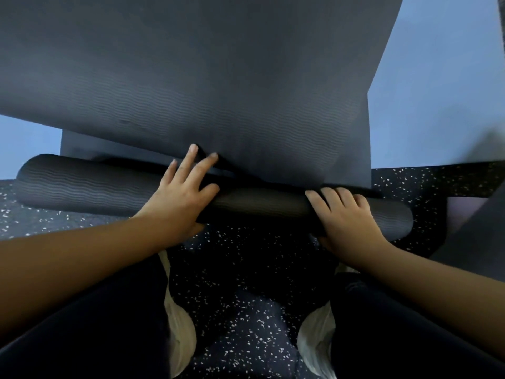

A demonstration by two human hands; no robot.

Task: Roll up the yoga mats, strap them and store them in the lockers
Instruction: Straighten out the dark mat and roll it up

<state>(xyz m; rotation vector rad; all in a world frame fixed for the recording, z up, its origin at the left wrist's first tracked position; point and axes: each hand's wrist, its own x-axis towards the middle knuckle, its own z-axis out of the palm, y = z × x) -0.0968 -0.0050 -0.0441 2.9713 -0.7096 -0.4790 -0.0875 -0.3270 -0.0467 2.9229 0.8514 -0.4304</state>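
A dark grey ribbed yoga mat (207,77) lies flat on the floor and stretches away from me. Its near end is wound into a roll (259,205) that runs across the view from left to right. My left hand (181,192) rests on the middle of the roll with straight, spread fingers reaching onto the flat part. My right hand (345,217) grips the roll near its right end, fingers curled over the top and thumb underneath.
The floor (246,269) is black rubber with white speckles. A light blue surface (437,91) lies under and beside the mat. Another dark mat edge (475,233) shows at the right. My knees and white shoes (180,332) are close below the roll.
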